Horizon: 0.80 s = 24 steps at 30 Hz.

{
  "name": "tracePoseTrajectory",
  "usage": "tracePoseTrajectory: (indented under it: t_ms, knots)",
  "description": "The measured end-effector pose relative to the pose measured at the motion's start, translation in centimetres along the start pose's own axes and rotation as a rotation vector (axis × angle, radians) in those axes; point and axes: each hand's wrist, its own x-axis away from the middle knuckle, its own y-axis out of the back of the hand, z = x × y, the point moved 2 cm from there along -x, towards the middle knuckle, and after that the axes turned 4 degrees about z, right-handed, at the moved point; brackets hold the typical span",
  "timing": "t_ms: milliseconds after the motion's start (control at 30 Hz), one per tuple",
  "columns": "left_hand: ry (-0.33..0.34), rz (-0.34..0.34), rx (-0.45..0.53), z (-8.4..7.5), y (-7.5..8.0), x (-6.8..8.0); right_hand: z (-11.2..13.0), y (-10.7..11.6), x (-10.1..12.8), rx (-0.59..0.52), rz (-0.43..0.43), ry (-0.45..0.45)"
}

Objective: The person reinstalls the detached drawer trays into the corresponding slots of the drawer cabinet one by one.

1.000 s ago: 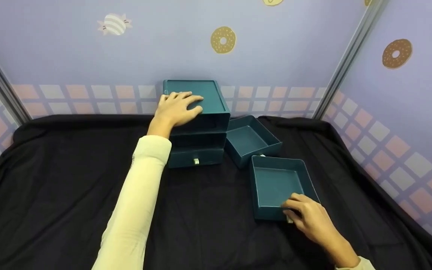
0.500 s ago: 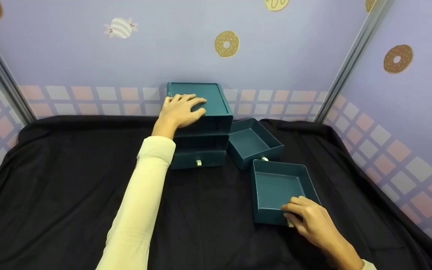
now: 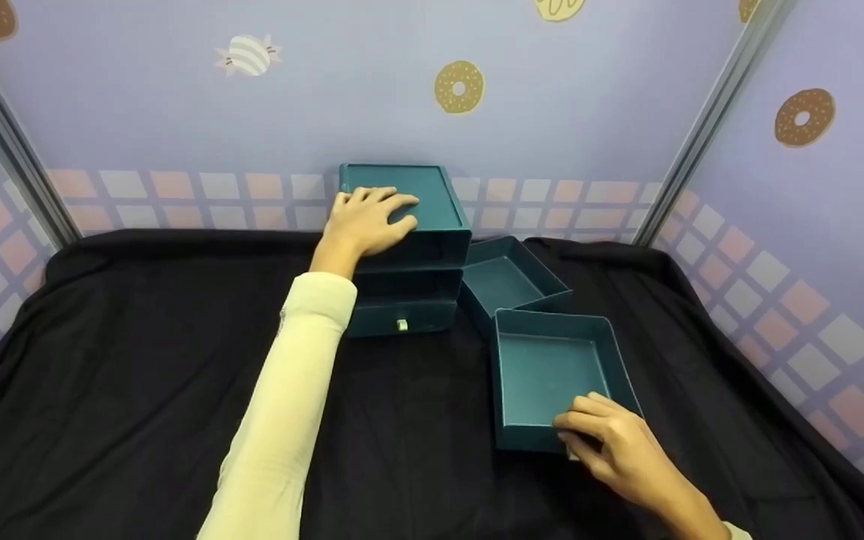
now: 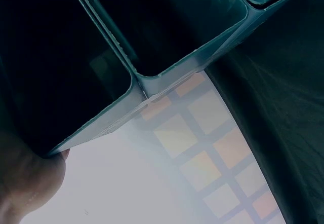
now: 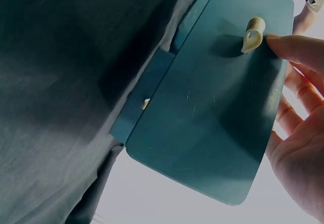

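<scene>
A dark teal drawer cabinet (image 3: 436,191) stands against the back wall, its upper two slots without drawers. The bottom drawer (image 3: 368,319), with a pale pull tab (image 3: 402,325), is in place. My left hand (image 3: 367,225) rests on the cabinet's top near its front left, fingers spread. Towards the front right, my right hand (image 3: 612,446) pinches the front wall of a loose teal drawer (image 3: 552,367), thumb outside and fingers over the rim. Close to that thumb, a pale loop pull (image 5: 254,31) shows in the right wrist view.
A second loose drawer (image 3: 503,281) lies turned at an angle beside the cabinet, partly hidden behind the held drawer. Black cloth (image 3: 139,375) covers the table. Patterned walls (image 3: 357,90) with metal corner posts (image 3: 702,127) enclose the back and sides.
The held drawer has shifted slightly left and now covers the pull tab of the angled drawer. My left hand stays on the cabinet; the head view has shifted a little.
</scene>
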Motion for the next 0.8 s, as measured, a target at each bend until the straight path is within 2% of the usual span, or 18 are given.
tracePoseTrajectory:
  t_ms: [267, 500, 800]
  knots:
    - [0.004, -0.007, -0.011, 0.3, 0.1, 0.0, 0.7, -0.9, -1.5, -0.038, -0.039, 0.094]
    - [0.015, -0.015, -0.01, 0.5, -0.2, 0.2, 1.7, -1.8, -2.7, -0.059, -0.014, 0.13]
    - [-0.001, -0.02, -0.008, -0.2, -0.1, 0.0, 3.0, -2.5, -4.9, -0.083, -0.019, 0.177]
